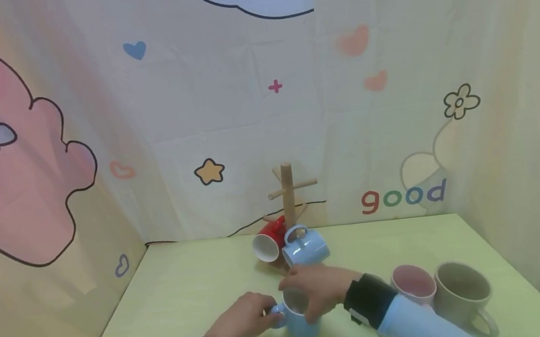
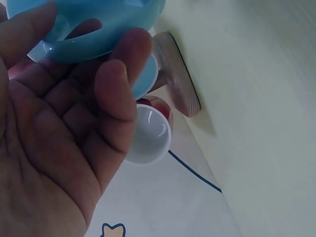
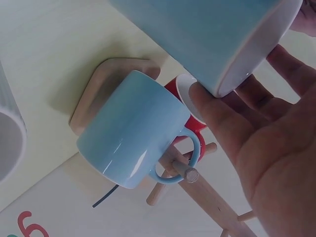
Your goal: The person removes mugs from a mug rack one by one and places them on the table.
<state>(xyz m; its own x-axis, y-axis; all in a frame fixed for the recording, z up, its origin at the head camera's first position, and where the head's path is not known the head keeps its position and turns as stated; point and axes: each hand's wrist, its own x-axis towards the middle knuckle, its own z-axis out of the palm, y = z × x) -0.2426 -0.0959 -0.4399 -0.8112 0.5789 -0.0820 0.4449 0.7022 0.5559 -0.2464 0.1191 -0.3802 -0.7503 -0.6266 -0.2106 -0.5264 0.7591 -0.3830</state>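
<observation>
A light blue mug (image 1: 302, 326) stands upright in front of me, between both hands. My left hand (image 1: 247, 318) pinches its handle from the left, fingers curled around the loop (image 2: 81, 50) in the left wrist view. From the right, my right hand (image 1: 320, 285) grips the mug's rim, fingers over the opening and thumb on the outer wall. Behind it is a wooden mug tree (image 1: 288, 194). On its lower pegs hang a red mug (image 1: 269, 242), mouth toward the left front, and a second light blue mug (image 3: 136, 131), tilted with its handle on a peg.
At the right of the table stand a pink mug (image 1: 415, 282) and a large grey-beige mug (image 1: 464, 291). My right forearm partly covers things beside them. The mug tree's upper pegs (image 1: 305, 183) carry nothing. A printed curtain (image 1: 222, 101) closes off the table's back.
</observation>
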